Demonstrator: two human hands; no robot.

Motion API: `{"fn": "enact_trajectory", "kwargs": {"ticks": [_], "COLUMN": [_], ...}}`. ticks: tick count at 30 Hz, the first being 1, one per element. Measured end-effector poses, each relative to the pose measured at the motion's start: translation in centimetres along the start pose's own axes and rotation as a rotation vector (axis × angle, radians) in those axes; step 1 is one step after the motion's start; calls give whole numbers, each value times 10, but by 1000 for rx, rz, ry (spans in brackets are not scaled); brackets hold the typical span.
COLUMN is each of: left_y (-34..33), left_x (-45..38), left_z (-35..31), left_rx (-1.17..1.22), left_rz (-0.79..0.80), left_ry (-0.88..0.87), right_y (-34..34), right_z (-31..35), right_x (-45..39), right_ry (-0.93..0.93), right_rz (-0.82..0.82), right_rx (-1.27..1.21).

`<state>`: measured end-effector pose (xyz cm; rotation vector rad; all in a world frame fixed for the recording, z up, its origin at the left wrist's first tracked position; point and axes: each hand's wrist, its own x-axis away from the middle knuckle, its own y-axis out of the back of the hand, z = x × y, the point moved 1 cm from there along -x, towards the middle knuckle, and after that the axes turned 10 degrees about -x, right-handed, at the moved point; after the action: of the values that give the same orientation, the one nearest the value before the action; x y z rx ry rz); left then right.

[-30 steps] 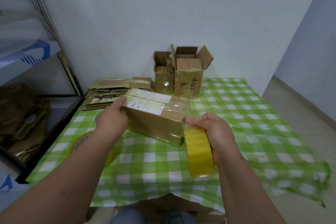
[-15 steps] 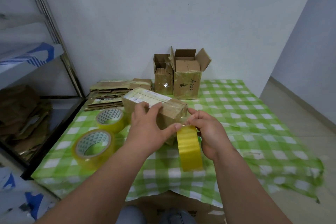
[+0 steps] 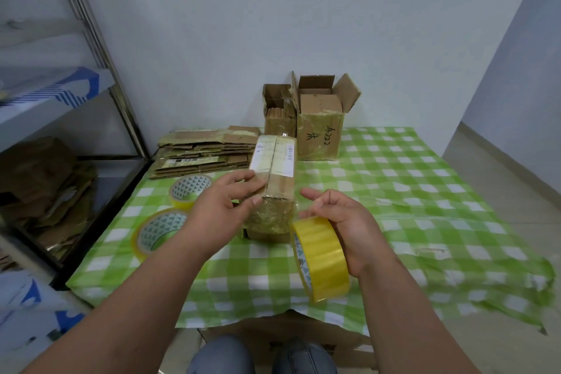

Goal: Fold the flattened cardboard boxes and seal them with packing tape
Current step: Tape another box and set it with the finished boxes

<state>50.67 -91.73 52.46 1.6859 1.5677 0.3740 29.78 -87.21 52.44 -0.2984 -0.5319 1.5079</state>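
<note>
Green-checked cloth [image 3: 394,179] is covering a table set against a plain white wall, where a person is sealing a cardboard box [image 3: 273,179] lying near the table's centre. Fingers of the left hand [image 3: 226,206] are lying straight across the box's near end, pressing on its taped seam. Curled around a yellow tape roll [image 3: 318,258], the right hand [image 3: 343,222] is holding it at about 4 o'clock from the box, forefinger and thumb raised; whether a strip is running between roll and box cannot be told. Two spare tape rolls [image 3: 170,215] are sitting at 8 o'clock, a stack of flattened boxes [image 3: 203,155] at 10 o'clock, and two open boxes [image 3: 315,127] at 12 o'clock. Any loose tape is at risk of folding onto itself or creasing over the edge, and with only flat fingers steadying it, the light box is liable to slide or tip if the roll is tugged.
</note>
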Motion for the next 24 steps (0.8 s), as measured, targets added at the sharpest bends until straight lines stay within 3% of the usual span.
{"fn": "enact_trajectory", "kwargs": {"ticks": [9,13,19,24], "left_y": [-3,-10,-16,-13], "left_x": [3,2,0,10], "left_z": [-3,-6,-6,-3], "left_rx": [-62,-63,-107,-148], "left_rz": [-45,-79,-101,-27], "left_ry": [32,65,63,-42], "right_y": [-9,-14,-20,-26], "right_z": [-3,-5,-11,-15], "right_x": [1,9,12,13], "right_ry": [7,109,247,292], "right_rz": [-26,-22,-25,-52], "right_rx": [32,24,294,319]}}
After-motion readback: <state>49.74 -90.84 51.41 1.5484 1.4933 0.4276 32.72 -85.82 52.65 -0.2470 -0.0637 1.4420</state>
